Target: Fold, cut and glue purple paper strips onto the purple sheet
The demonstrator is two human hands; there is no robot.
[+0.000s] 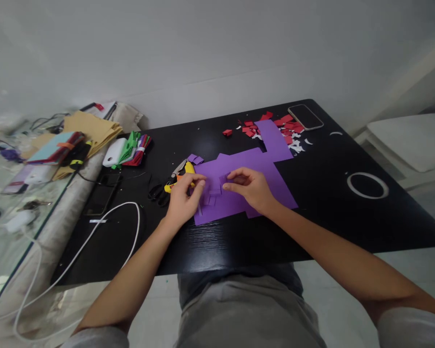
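Far L: 1 stack of tan sheets; 1 green bundle & 1 red-and-purple bundle side by side; 1 dark phone flat on the black table, 1 white cable looping near it; then 1 pr scissors & 1 yellow tool, both right by L hand; L thumb & forefinger close to each other, can't tell if they pinch anything; between hands, several small purple pcs on 2+ overlapping purple sheets, pcs too blurred to count; they lie just R of L fingertips, just L of R fingertips; R hand over sheets, thumb & forefinger curled twd one pc, can't tell if clamped on it; beyond R hand, 1 purple strip across many red scraps & white scraps; 1 more phone by the pile; far R, 1 white ring.
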